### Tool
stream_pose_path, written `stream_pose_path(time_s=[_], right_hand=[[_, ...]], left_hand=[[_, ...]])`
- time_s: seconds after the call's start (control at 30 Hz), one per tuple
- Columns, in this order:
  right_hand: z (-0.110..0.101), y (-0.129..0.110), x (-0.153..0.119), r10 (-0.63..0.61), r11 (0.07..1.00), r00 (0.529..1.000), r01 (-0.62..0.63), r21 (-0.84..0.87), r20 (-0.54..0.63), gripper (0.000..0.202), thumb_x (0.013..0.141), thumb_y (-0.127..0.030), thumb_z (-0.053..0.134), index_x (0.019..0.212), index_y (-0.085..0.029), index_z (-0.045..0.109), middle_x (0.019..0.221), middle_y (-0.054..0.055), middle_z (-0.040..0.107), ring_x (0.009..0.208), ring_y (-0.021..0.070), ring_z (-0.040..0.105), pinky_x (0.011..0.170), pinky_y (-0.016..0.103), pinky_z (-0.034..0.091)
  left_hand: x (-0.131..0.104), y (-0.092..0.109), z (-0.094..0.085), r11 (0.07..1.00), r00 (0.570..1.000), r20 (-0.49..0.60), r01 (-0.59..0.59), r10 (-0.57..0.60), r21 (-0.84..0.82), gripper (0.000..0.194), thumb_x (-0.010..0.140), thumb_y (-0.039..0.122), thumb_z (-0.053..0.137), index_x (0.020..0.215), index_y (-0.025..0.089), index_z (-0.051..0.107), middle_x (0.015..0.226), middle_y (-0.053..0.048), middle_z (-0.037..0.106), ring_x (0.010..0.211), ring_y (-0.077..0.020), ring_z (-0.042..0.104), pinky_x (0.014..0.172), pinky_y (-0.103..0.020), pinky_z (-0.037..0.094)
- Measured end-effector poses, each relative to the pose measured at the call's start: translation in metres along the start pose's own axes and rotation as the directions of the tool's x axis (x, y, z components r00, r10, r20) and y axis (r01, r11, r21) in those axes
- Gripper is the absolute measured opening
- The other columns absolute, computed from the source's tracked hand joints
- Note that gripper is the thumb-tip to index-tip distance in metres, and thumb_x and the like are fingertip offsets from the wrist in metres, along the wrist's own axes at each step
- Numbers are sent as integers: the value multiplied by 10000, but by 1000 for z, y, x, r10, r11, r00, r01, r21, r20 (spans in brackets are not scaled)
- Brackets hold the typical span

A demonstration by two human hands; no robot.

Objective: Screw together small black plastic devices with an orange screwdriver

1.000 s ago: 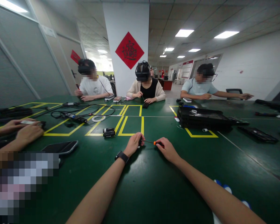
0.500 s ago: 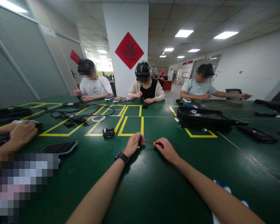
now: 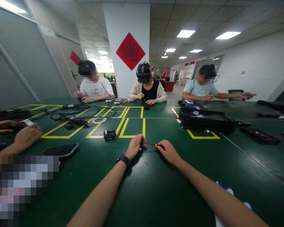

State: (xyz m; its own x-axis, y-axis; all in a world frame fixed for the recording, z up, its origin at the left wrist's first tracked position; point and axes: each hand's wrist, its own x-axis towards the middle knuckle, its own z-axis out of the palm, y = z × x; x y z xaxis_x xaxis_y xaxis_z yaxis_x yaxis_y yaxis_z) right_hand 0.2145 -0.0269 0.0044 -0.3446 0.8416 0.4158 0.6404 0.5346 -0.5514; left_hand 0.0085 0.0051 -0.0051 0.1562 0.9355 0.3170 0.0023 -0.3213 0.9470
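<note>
Just above the green table (image 3: pixel 142 186), my right hand (image 3: pixel 168 152) is closed round a screwdriver (image 3: pixel 156 145) with an orange and black handle. Its thin shaft points left toward my left hand (image 3: pixel 135 147). That hand, with a dark watch on the wrist, is closed on a small black part (image 3: pixel 141 143), mostly covered by the fingers. The screwdriver's tip meets the part or ends close by it; I cannot tell which. Beyond my left hand lie two small black parts (image 3: pixel 110 134) side by side.
A black case-like stack (image 3: pixel 205 119) stands at right, near a flat black panel (image 3: pixel 259 135). Cables (image 3: pixel 68 117) and a white ring (image 3: pixel 99 120) lie at left. A co-worker's hands (image 3: pixel 27 138) work near a dark tablet-like object (image 3: pixel 61 149). Three people sit opposite.
My hands and the screwdriver stay almost in place. At left, the co-worker's hands have shifted, and a dark object with a white piece shows between them.
</note>
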Motion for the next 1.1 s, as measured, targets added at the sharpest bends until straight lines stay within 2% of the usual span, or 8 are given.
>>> stream_pose_path(time_s=[1.1], right_hand=[[-1,0,-1,25,999,1000,-24,23,-17,163,828,-278,483,874,-178,603,871,49,573,850,169,493,780,315,388]], left_hand=[[2,1,1,999,999,-6,41,-41,-16,435,818,529,336,795,133,515,714,-28,576,540,-87,547,535,-209,440]])
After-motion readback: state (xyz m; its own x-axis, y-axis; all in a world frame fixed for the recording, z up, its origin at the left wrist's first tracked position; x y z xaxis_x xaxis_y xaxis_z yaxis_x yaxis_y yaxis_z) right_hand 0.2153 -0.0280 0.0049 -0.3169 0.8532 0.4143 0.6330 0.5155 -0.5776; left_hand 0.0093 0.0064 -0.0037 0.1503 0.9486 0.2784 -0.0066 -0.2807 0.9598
